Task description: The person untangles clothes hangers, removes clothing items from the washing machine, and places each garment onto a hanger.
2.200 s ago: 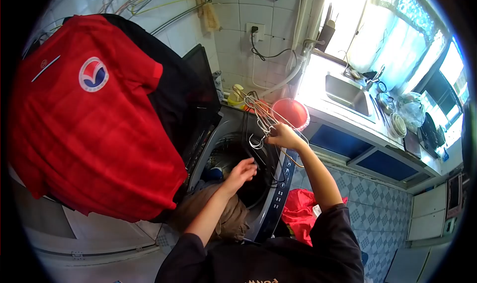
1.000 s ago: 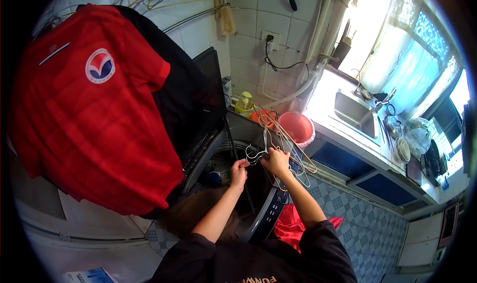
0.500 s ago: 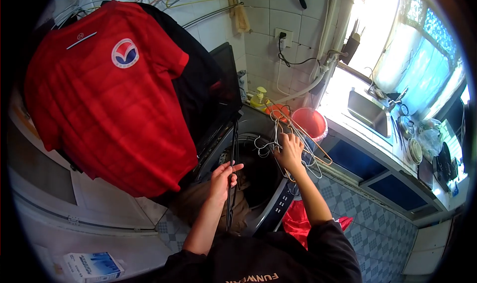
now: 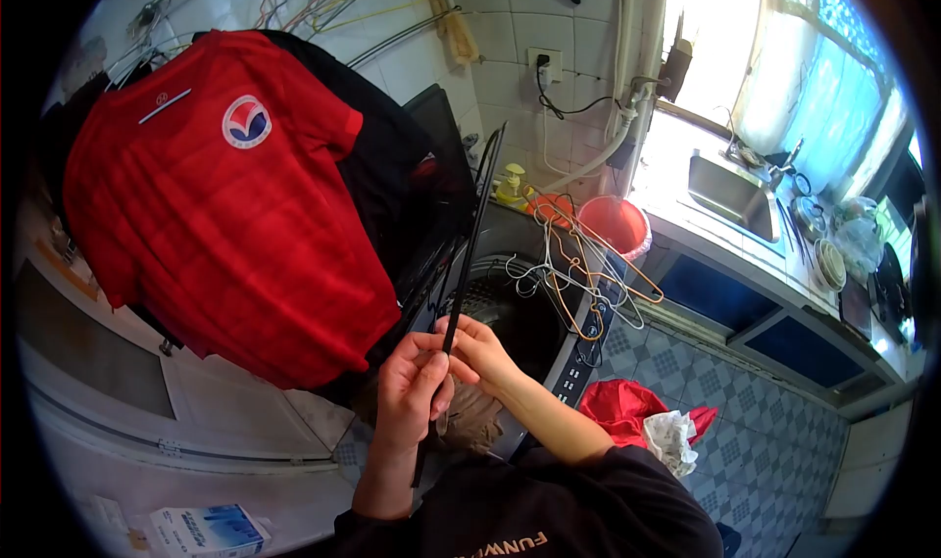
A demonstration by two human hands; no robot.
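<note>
My left hand [image 4: 414,387] is closed around a slim black hanger [image 4: 463,282], seen nearly edge-on and slanting up to the right. Pressed against it at the same spot is my right hand [image 4: 480,354], its fingers also closed on the hanger. Below both hands is the open drum [image 4: 524,328] of a top-loading washing machine. Brown cloth [image 4: 472,423] lies beneath my hands at the drum's near side. A tangle of wire hangers [image 4: 578,274], white and copper-coloured, rests on the machine's right rim, apart from my hands.
A red T-shirt [image 4: 230,205] hangs at the left before dark clothes. Behind the machine stand a yellow pump bottle [image 4: 510,181] and a pink bucket [image 4: 616,227]. A counter with a sink [image 4: 730,195] runs along the right. Red cloth [image 4: 619,411] lies low beside the machine.
My right hand has left the wire hangers on the rim and come left onto the black hanger. The black hanger has been raised, its upper end now higher and tilted right.
</note>
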